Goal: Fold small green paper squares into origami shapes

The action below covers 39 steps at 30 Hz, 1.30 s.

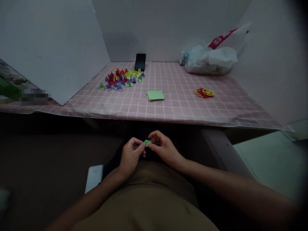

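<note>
Above my lap, in front of the table edge, a small piece of folded green paper point(147, 143) is between my hands. My left hand point(132, 154) pinches its left side between thumb and fingers. At its right edge is the thumb of my right hand point(166, 148), with the fingers of that hand curled round above and behind the paper. On the table beyond lies a stack of square paper sheets point(156, 95), a light green one on top. Several small folded paper cranes point(117, 80) in red, orange, yellow, purple and green stand clustered to its left.
The table point(178, 109) has a pink checked cover. A black phone point(140, 62) leans at the back. On the right are red and yellow looped pieces point(204, 93) and a white plastic bag point(211, 59). A white device point(94, 177) lies left of my lap. White panels point(60, 41) enclose the tabletop.
</note>
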### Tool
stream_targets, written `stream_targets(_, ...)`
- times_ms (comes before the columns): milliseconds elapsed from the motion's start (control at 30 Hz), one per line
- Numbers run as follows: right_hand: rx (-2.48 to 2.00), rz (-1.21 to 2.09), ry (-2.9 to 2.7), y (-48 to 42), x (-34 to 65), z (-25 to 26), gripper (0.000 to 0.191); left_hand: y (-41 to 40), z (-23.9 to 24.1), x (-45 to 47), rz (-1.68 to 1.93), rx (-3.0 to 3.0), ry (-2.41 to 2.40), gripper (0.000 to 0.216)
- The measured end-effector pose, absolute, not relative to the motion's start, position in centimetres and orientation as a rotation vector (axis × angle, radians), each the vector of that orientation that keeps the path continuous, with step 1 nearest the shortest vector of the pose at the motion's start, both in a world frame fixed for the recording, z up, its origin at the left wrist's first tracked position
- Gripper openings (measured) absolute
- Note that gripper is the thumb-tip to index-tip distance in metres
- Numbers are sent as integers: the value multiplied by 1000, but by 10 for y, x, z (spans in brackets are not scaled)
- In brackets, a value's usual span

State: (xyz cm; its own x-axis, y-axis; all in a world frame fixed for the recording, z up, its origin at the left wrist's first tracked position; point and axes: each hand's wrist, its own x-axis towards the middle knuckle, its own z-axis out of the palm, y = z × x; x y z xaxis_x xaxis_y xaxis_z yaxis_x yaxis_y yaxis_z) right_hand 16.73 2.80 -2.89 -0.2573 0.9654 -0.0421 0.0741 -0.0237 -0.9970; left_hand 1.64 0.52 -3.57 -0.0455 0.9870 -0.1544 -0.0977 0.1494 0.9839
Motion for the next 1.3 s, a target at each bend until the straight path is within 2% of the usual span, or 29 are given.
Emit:
stream_targets(167, -1153, 1511, -1505, 33, 172, -24, 7, 5, -34, 12, 1075, 1031, 1238, 21)
stream_targets(267, -1188, 1542, -1478, 33, 173, -23, 6, 5, -33, 12, 1051, 1006, 1203, 20)
stream_targets(533, -1214, 1481, -1348, 31, 171, -17, 9, 5, -35, 11, 1107, 880, 1093, 24)
stream_targets(1300, -1186, 1504, -1360, 27, 168, -21, 11, 4, -31, 11, 1163, 883, 1176, 16)
